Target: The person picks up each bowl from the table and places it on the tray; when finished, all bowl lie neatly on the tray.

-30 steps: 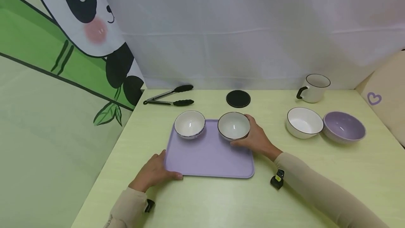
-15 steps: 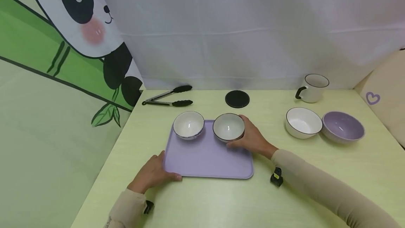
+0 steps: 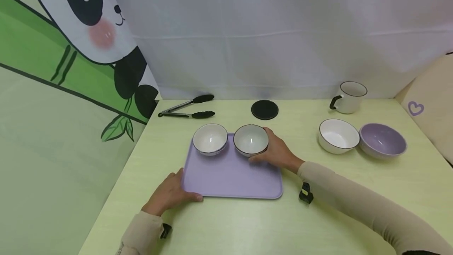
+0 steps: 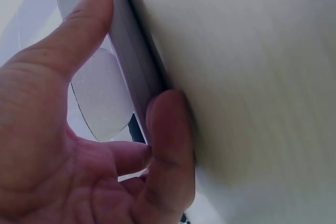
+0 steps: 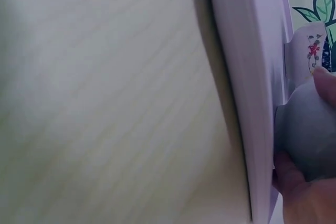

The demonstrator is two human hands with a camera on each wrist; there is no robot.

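A lilac tray (image 3: 231, 180) lies on the table, and my left hand (image 3: 170, 194) holds its near left corner, thumb along the front edge. In the left wrist view, the fingers (image 4: 170, 145) bend against the tray's side. With my right hand (image 3: 279, 150) I grip a white, dark-rimmed bowl (image 3: 250, 140) from its right side, upright over the back of the tray. Just left of it, a second white bowl (image 3: 210, 139) with a speckled rim sits at the tray's back left corner. A red flower pattern shows on that bowl (image 5: 310, 51) in the right wrist view.
Behind the tray lie black-tipped tongs (image 3: 187, 107) and a round black coaster (image 3: 264, 109). To the right stand a white bowl (image 3: 338, 136), a purple bowl (image 3: 383, 141) touching or nearly touching it, and a white mug (image 3: 349, 97). A curtain (image 3: 247, 42) hangs behind the table.
My right hand has moved the dark-rimmed bowl left, closer to the speckled bowl. My left hand has stayed at the tray corner. The head view has shifted slightly.
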